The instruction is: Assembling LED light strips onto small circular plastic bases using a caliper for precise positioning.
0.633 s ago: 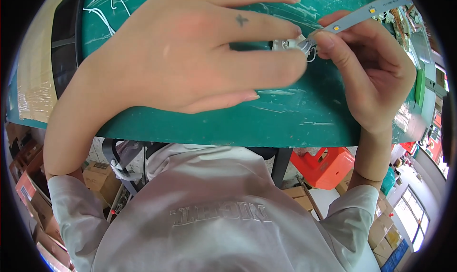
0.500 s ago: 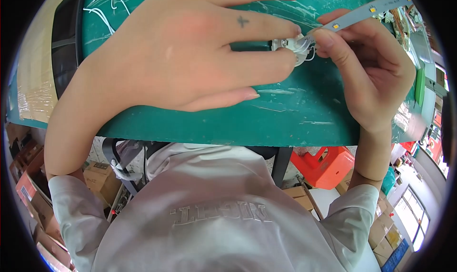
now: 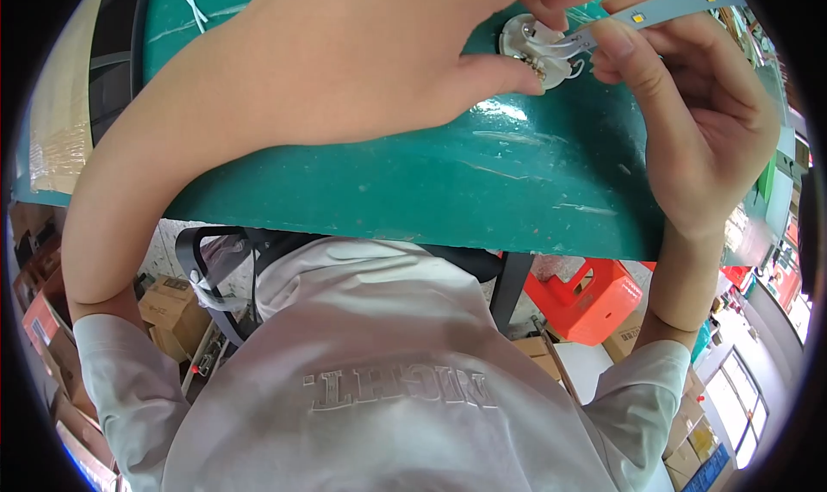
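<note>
My right hand (image 3: 689,96) pinches the wired end of an LED strip (image 3: 672,9), thin and white with small yellow chips, between thumb and fingers. The strip runs off toward the upper right. Thin white wires link its end to a small round white cap (image 3: 517,37) with metal parts inside. My left hand (image 3: 422,57) reaches across from the left. Its thumb presses the cap's near edge, and its curled fingers are at the far side, holding the cap between them. The upper part of this hand is cut off by the frame.
The green table top (image 3: 388,190) is scuffed. Loose white wires (image 3: 185,1) lie at its far left, beside a wrapped cardboard box (image 3: 65,87). Below the table's right side stands a red plastic stool (image 3: 594,302); cardboard boxes (image 3: 172,311) sit on the floor at left.
My left hand has turned and moved up, with its fingers now curled and more of the cap showing. The right hand and the strip have shifted slightly to the right.
</note>
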{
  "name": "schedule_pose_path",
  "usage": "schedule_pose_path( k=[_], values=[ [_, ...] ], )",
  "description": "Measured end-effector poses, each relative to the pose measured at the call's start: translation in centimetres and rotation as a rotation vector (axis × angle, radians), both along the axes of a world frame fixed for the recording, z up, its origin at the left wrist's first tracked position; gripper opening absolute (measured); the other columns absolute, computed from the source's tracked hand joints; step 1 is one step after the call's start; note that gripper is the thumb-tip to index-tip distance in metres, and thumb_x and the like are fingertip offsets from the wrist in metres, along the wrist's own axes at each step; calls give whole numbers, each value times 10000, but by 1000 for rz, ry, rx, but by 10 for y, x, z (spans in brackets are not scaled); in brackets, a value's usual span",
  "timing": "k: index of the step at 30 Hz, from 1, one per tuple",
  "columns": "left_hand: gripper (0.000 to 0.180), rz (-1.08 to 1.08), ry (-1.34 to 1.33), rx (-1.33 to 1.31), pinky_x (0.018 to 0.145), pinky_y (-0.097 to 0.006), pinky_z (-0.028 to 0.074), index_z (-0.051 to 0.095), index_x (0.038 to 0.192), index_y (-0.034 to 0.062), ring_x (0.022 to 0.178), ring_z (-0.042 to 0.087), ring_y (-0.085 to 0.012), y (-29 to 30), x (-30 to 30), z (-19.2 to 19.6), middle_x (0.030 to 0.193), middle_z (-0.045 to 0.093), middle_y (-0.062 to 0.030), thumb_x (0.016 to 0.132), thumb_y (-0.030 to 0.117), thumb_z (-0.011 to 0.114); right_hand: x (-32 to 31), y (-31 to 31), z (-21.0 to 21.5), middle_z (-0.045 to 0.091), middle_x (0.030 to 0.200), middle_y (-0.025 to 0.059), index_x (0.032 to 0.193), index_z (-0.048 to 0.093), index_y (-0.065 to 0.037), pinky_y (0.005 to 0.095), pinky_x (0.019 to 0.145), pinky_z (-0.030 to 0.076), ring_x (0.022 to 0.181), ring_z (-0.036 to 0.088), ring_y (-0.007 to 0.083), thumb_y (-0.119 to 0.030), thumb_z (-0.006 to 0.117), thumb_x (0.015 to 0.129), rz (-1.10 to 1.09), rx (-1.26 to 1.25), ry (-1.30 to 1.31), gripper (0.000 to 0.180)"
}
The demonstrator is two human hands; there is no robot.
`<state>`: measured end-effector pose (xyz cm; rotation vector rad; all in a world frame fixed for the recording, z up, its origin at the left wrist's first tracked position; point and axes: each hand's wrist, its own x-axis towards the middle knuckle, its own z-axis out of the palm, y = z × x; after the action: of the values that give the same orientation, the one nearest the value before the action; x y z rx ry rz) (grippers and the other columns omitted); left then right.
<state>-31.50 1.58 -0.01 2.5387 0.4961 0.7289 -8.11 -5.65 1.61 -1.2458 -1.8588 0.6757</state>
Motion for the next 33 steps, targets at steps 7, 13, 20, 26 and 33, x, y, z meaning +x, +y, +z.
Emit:
schedule_pose_path(
  k=[7, 13, 20, 26, 33],
  values=[
    [346, -62, -34, -27, 678, -397, 460, 538, 1032, 103, 850, 615, -310, 3, 6, 1, 893, 607, -68, 811, 121, 803, -13, -4, 2, 761, 880, 132, 992, 706, 65, 255, 695, 553, 767, 732, 157, 33, 750, 906, -104, -96, 61, 102],
    [338, -40, 109, -49, 689, -403, 470, 539, 1030, 104, 846, 607, -315, 4, 2, 7, 896, 611, -67, 818, 134, 800, -2, -4, 6, 770, 937, 103, 1047, 714, 77, 220, 732, 578, 806, 720, 112, 49, 737, 921, -61, -85, -42, 130],
    [342, -55, 109, -185, 723, -422, 479, 538, 1056, 113, 895, 605, -319, 1, 3, 18, 933, 619, -69, 825, 141, 788, 0, -4, 3, 761, 968, 105, 1038, 708, 79, 220, 737, 572, 801, 706, 106, 58, 726, 927, -27, -55, -34, 115],
    [340, -59, 100, -171, 741, -429, 485, 539, 1066, 113, 924, 609, -324, 4, 2, 5, 953, 629, -71, 831, 140, 783, 1, -2, -3, 761, 971, 105, 1040, 706, 75, 219, 738, 571, 803, 707, 107, 65, 726, 924, -35, -18, -17, 119],
    [343, -108, -15, -188, 753, -432, 492, 540, 1073, 107, 936, 616, -331, 8, 3, -7, 952, 639, -78, 831, 132, 781, 2, -3, -10, 764, 990, 134, 1020, 693, 81, 226, 739, 578, 816, 717, 118, 68, 742, 913, -20, 35, 68, 118]
  ],
)
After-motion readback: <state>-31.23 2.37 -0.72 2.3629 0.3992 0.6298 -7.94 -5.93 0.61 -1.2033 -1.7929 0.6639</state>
